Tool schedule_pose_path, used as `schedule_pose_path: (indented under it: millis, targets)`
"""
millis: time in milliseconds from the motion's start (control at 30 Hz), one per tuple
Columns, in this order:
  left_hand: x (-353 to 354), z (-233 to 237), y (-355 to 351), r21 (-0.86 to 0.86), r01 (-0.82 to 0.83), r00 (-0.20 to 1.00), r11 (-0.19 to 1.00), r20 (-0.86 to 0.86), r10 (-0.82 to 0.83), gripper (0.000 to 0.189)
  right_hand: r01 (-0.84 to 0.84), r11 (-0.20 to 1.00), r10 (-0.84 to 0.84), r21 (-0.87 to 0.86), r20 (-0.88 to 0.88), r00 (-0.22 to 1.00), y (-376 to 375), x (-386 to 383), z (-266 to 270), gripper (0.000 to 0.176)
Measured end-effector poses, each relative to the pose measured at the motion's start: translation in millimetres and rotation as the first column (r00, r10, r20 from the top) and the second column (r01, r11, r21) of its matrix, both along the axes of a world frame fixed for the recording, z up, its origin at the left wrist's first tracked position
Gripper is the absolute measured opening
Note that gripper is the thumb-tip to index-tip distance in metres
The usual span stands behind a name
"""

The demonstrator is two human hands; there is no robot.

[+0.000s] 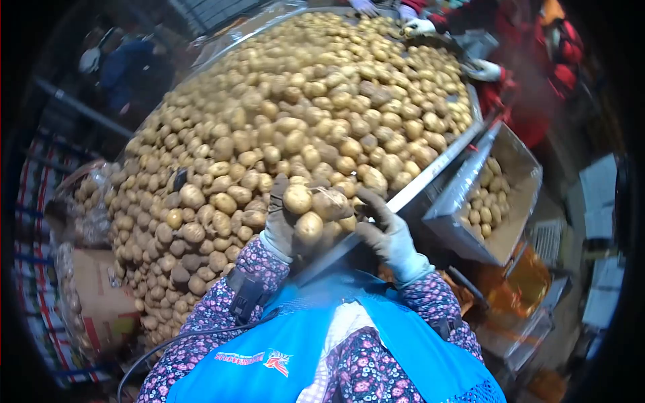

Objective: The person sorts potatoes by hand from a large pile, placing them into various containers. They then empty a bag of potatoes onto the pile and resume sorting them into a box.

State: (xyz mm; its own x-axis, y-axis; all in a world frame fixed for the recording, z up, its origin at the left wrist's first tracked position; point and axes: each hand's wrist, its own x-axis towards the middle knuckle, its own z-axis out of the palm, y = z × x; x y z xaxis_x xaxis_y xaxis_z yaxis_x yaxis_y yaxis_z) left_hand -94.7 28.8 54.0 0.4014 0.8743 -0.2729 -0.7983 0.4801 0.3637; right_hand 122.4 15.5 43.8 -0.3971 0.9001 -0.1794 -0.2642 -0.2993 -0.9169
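Both hands point(279, 218), half open, cup several potatoes point(309, 228).

Potatoes point(309, 228) lie heaped; roundish (tan, some darker).

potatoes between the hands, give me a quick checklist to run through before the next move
- Both hands, left and right, in view: ok
- Gloves on both: ok
- Firm grip on the potatoes between them: cannot tell
- Undersides of those potatoes free of damage: cannot tell
- Open box at the right with room below its rim: ok
- Co-worker's gloved hand apart from these hands: ok
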Motion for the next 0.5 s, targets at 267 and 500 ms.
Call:
schedule_pose_path:
  millis: [267, 500]
  targets:
    - [69, -27, -3, -0.19, 0.304, 0.938, 0.934, -0.112, -0.329, 0.085, 0.472, 0.868, -0.488, -0.155, -0.087, 0.869, -20, 41, -17, 0.016]
    - [103, -34, 6, -0.092, 0.444, 0.867, 0.891, 0.296, -0.402, 0.087, 0.222, 0.97, -0.235, 0.097, 0.599, 0.765, -76, 101, -67, 0.075]
